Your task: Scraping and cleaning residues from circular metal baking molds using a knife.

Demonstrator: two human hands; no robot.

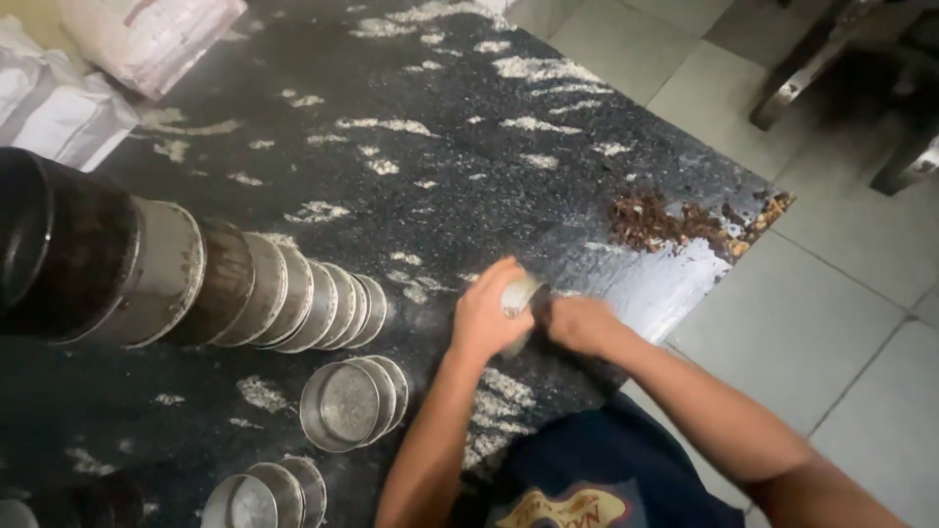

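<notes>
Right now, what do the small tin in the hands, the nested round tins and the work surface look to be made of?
Small tin, held by left hand and right hand: likely thin metal, dull silvery glint. Nested round tins: same grey metal, some darkened. Work surface: dark, faintly glossy, possibly stone; white powdery patches.

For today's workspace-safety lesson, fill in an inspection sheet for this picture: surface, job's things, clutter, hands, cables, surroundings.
Surface: dark speckled worktop, streaked with pale powder.
Job's things: small metal tin held between both hands; rows of round metal tins lying nested on their sides at left.
Clutter: brown crumbs piled near the worktop's corner; pale sacks at the far edge.
Hands: left hand wrapped around the tin; right hand touching it, blurred.
Cables: nothing seen.
Surroundings: grey tiled floor; metal furniture legs at top right.
</notes>
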